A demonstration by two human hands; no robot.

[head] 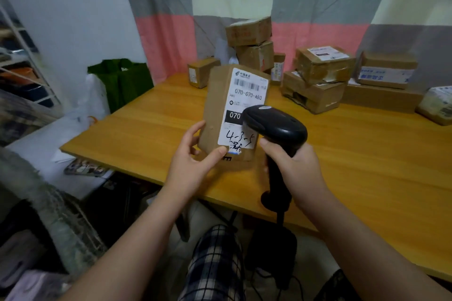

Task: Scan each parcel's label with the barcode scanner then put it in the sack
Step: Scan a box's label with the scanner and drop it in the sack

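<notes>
Left hand [193, 164] fingers pinching parcel [220, 110] bottom corner, right hand [293, 166] fingers wrapped around barcode scanner [276, 127], over label [242, 105]

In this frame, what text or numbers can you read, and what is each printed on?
"070-070-A80": white label on the held parcel.
"070": black band on that label, partly behind the scanner.
"4-3-5": handwritten, bottom of that label.
Barcode, logo and characters there: too blurred.
Labels on the table's parcels: unreadable.

One brown cardboard parcel [216, 110] was held up, one black handheld barcode scanner [276, 127] was out, two bare hands showed, and one green fabric sack [122, 80] stood beside the table.
</notes>
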